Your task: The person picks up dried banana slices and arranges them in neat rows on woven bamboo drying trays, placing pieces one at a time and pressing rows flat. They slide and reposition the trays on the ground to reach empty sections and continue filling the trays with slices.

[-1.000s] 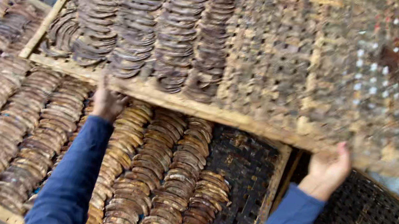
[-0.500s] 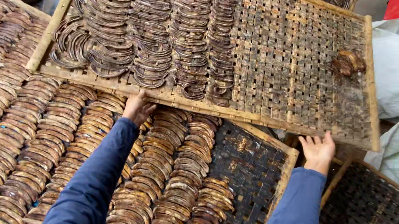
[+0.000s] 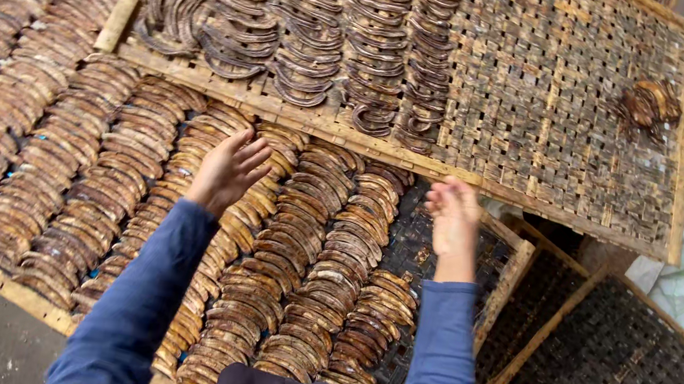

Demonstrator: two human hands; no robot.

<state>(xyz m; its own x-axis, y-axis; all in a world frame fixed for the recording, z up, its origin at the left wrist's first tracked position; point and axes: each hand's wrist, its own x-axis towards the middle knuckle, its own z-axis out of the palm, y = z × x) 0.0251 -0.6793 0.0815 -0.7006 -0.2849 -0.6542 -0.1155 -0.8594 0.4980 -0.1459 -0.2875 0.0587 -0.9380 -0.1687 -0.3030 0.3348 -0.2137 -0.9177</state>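
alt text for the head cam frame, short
Two bare hands, left hand and right hand, hover open above a woven tray lined with rows of brown curved slices. A second, part-filled woven tray lies beyond, overlapping it.

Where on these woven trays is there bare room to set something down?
The upper tray is bare across its right half, between the rows of curved slices and a small clump by the right rim. The lower tray has a narrow bare strip at its right edge, beside the right hand. Around the left hand, slices crowd everything.
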